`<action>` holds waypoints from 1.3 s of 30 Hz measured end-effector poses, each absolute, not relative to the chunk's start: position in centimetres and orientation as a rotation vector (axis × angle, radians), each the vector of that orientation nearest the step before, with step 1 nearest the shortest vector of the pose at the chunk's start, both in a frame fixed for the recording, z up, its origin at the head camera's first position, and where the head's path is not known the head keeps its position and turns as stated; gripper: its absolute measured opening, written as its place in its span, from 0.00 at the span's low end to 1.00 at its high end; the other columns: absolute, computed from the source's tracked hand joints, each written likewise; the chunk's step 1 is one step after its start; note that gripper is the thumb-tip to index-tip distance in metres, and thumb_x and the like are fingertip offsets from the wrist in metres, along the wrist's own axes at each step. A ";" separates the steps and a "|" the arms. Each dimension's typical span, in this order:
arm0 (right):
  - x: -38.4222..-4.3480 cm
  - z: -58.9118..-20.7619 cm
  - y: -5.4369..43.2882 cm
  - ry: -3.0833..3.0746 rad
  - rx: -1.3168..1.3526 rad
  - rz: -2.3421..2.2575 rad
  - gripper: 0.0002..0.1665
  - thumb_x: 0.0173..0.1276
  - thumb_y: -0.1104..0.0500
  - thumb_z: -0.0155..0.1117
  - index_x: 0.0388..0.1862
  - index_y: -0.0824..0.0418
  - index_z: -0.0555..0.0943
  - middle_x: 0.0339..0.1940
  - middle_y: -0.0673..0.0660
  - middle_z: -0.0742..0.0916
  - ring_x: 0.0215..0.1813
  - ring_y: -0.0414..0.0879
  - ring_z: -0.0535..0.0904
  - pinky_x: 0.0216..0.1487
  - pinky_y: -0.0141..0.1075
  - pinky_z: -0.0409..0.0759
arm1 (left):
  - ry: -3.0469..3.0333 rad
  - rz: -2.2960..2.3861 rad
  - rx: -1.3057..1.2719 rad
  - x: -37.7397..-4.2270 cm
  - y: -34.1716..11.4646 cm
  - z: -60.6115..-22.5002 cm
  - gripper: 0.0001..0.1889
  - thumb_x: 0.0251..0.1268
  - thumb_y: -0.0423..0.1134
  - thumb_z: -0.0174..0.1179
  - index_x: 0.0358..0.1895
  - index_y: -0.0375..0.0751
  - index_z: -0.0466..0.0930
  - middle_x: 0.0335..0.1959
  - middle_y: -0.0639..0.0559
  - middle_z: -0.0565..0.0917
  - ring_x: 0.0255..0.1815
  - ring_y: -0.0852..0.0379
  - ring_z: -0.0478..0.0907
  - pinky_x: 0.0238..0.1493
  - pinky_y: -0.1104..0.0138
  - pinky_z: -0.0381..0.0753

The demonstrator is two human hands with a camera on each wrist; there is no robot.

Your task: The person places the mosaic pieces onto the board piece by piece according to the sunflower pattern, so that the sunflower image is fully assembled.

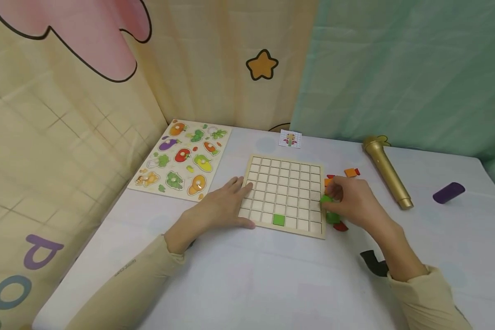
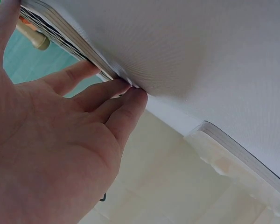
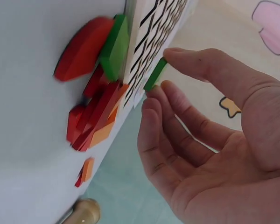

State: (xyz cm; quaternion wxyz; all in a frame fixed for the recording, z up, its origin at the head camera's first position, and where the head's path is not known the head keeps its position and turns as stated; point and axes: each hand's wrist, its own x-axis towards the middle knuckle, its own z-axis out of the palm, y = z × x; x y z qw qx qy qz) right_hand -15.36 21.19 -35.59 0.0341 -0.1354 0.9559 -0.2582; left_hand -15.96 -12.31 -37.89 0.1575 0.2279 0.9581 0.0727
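though thin, green tile (image 3: 156,73) (near board (image 1: 281,198)) in right hand (image 1: 358,200)

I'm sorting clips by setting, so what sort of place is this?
Probably a children's play area, perhaps a staged one: there are cartoon-printed fabric walls, a vegetable puzzle board and a gridded board with one green square placed.
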 end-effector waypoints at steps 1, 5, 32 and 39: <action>-15.3 -35.6 20.9 2.936 -0.446 -0.812 0.15 0.60 0.62 0.82 0.41 0.63 0.84 0.37 0.56 0.88 0.42 0.51 0.83 0.44 0.43 0.83 | 2.741 0.207 0.653 -16.0 -12.3 -37.9 0.60 0.59 0.73 0.69 0.87 0.45 0.52 0.88 0.38 0.48 0.89 0.39 0.45 0.82 0.46 0.62; -15.1 -36.0 19.6 2.926 -0.552 -0.856 0.12 0.60 0.63 0.81 0.39 0.61 0.85 0.36 0.54 0.88 0.43 0.50 0.84 0.45 0.44 0.83 | 2.740 0.215 0.655 -16.0 -12.5 -38.0 0.60 0.59 0.72 0.69 0.86 0.45 0.52 0.88 0.37 0.48 0.89 0.39 0.45 0.82 0.45 0.62; -15.8 -37.9 13.0 2.786 -0.724 -0.911 0.11 0.63 0.63 0.81 0.43 0.60 0.88 0.38 0.52 0.90 0.42 0.47 0.84 0.46 0.40 0.85 | 2.741 0.203 0.656 -15.9 -12.3 -38.0 0.59 0.59 0.72 0.69 0.86 0.45 0.52 0.88 0.38 0.49 0.89 0.40 0.45 0.81 0.46 0.64; -15.7 -38.0 13.1 2.790 -0.770 -0.889 0.09 0.64 0.65 0.79 0.43 0.60 0.90 0.36 0.50 0.90 0.39 0.43 0.83 0.44 0.38 0.86 | 2.745 0.211 0.664 -15.9 -12.3 -37.9 0.59 0.59 0.72 0.68 0.86 0.45 0.52 0.88 0.38 0.49 0.89 0.40 0.45 0.81 0.46 0.65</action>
